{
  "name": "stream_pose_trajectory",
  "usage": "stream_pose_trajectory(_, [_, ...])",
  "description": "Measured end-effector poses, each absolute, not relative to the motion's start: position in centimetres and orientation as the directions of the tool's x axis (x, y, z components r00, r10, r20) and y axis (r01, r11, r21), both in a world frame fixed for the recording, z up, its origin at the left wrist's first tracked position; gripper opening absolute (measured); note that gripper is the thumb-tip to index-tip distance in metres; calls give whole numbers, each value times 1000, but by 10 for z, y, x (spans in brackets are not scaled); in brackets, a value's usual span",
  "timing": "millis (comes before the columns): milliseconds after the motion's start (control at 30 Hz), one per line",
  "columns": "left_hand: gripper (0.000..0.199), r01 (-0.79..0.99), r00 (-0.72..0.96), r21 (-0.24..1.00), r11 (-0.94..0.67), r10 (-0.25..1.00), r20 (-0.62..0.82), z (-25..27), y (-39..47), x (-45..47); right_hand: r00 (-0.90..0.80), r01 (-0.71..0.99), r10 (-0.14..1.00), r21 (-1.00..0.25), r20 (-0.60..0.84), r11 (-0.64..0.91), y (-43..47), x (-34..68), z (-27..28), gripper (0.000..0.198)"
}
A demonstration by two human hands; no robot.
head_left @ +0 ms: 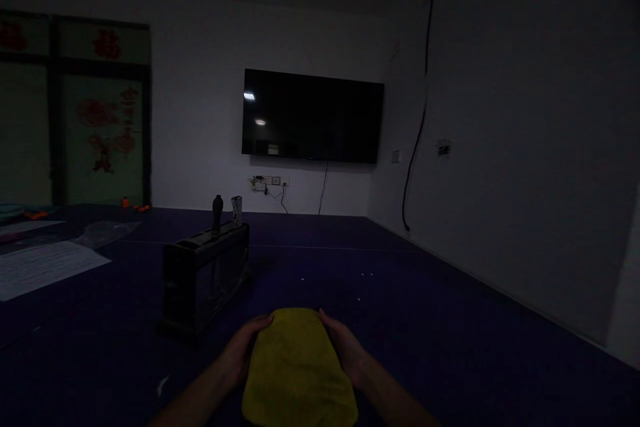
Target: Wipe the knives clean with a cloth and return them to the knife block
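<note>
A yellow folded cloth is held up at the bottom middle, close to my body. My left hand grips its left edge, the thumb lying on top near the upper corner. On the opposite edge my right hand holds it the same way, thumb at the upper right corner. The other fingers of both hands are mostly hidden beside and behind the cloth. Ahead and to the left of the cloth, apart from my hands, stands a dark box-shaped stand with two upright handles on top.
The dark blue surface bears small white scraps. Printed sheets and clear plastic lie at the left, small orange objects behind. A television hangs on the far wall; a black cable runs down the right wall.
</note>
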State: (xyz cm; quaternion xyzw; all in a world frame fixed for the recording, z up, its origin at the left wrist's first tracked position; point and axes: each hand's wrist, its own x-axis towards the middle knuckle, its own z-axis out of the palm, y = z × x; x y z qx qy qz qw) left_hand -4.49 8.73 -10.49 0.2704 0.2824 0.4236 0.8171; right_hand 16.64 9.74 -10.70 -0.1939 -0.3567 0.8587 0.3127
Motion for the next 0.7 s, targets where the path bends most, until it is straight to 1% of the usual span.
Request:
stream_pose_trajectory(100, [23, -538, 477, 683, 493, 847, -235, -105, 87, -45, -736, -407, 670, -726, -99, -554, 96, 166, -108, 51])
stream_pose_trajectory(233, [29, -509, 538, 703, 497, 821, -192, -105, 90, -46, -735, -392, 669, -736, -111, -552, 94, 167, -107, 52])
stream_pose_trajectory(367, [34, -516, 512, 724, 458, 842, -167, -106, 90, -44, -725, -384, 678, -745, -122, -545, 88, 167, -102, 47])
stream_pose_trajectory(467, [37, -469, 474, 783, 410, 864, -169, -108, 87, -39, -688, -395, 712, -753, -136, -526, 84, 167, -101, 45])
stream_pose_trajectory(500, [39, -440, 431, 819, 367, 887, -165, -108, 87, -38, -676, -400, 723, -754, -141, -521, 83, 168, -102, 46])
stream_pose_trajectory(567, [42, -346, 267, 914, 211, 956, -119, -104, 87, -38, -667, -406, 731, -750, -148, -522, 85, 169, -105, 48])
stream_pose_trajectory(633, [43, -192, 43, 981, -16, 999, 25, -93, 89, -41, -674, -403, 722, -741, -156, -537, 89, 170, -110, 49])
stream_pose_trajectory(667, [43, -99, -59, 986, -132, 990, 127, -83, 91, -43, -682, -403, 713, -733, -159, -548, 91, 170, -112, 49])
stream_pose_trajectory(700, [42, -30, -127, 971, -238, 964, 232, -71, 94, -47, -689, -408, 708, -724, -155, -556, 93, 170, -113, 48])
